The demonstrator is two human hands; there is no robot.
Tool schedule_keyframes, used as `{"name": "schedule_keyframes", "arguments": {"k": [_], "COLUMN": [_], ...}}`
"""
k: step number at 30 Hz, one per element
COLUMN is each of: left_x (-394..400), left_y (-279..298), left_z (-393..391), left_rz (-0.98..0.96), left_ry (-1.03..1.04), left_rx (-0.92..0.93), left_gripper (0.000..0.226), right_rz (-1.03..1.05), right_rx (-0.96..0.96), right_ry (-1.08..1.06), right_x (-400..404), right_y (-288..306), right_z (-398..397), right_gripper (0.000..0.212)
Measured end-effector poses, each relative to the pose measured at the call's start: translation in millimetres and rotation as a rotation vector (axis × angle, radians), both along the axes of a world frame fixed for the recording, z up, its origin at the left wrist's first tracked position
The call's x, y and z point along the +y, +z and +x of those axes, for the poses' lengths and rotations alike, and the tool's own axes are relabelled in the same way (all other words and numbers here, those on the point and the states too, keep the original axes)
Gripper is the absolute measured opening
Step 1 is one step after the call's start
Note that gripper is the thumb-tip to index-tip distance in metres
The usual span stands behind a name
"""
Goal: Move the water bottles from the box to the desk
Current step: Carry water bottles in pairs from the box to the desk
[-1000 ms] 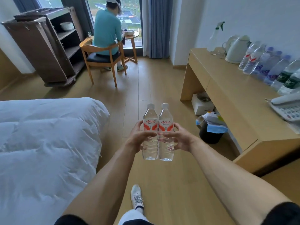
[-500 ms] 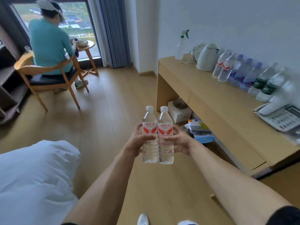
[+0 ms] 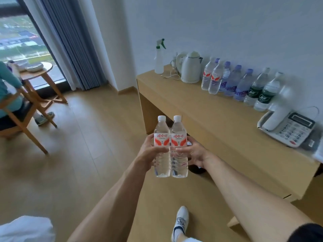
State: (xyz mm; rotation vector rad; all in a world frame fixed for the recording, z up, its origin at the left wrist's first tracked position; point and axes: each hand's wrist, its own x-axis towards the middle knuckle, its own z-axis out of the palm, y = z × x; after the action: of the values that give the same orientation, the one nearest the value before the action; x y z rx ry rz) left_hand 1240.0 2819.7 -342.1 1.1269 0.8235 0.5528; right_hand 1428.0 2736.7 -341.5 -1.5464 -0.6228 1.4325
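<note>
Two clear water bottles with white caps and red-and-white labels stand upright side by side in front of me. My left hand (image 3: 150,151) grips the left bottle (image 3: 161,137) and my right hand (image 3: 194,152) grips the right bottle (image 3: 178,137). Both are held in the air just off the near left part of the wooden desk (image 3: 209,119). Along the wall on the desk stands a row of several water bottles (image 3: 232,81). No box is in view.
On the desk stand a white kettle (image 3: 190,69), a spray bottle (image 3: 159,58) and a telephone (image 3: 288,126). A person sits on a wooden chair (image 3: 21,112) at the left by a small round table (image 3: 38,70). White bedding (image 3: 26,227) lies bottom left.
My view has swung right and closer to the desk. The bed and the seated person have slid left, and the two bottles stay gripped side by side.
</note>
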Motion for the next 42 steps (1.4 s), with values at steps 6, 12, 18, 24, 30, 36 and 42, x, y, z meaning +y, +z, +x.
{"name": "schedule_keyframes", "arguments": {"k": [6, 12, 18, 24, 30, 36, 42], "left_x": [72.9, 180.0, 284.8, 354.8, 431.2, 525.2, 645.4], "left_y": [-13.0, 0.5, 10.0, 6.5, -16.5, -48.9, -34.9], "left_z": [27.8, 71.7, 136.8, 175.7, 216.0, 274.6, 314.3], "left_rz": [-0.013, -0.001, -0.094, -0.09, -0.06, 0.102, 0.323], "left_ry": [0.006, 0.085, 0.216, 0.245, 0.219, 0.126, -0.032], "left_rx": [0.005, 0.097, 0.148, 0.177, 0.188, 0.215, 0.217], "left_gripper": [0.069, 0.061, 0.073, 0.067, 0.071, 0.071, 0.069], "right_rz": [0.019, 0.03, 0.03, 0.01, -0.05, -0.012, 0.104], "right_rx": [0.02, 0.004, 0.016, 0.001, -0.014, -0.122, -0.253], "right_ry": [-0.03, 0.025, 0.059, 0.08, 0.045, -0.109, -0.25], "right_x": [77.3, 196.3, 307.3, 383.0, 450.4, 516.7, 609.9], "right_y": [-16.3, -13.7, -2.8, -9.0, -24.7, -44.4, -32.1], "right_z": [30.7, 74.9, 139.1, 177.3, 213.2, 262.8, 293.7], "right_gripper": [0.06, 0.057, 0.053, 0.055, 0.053, 0.06, 0.066]}}
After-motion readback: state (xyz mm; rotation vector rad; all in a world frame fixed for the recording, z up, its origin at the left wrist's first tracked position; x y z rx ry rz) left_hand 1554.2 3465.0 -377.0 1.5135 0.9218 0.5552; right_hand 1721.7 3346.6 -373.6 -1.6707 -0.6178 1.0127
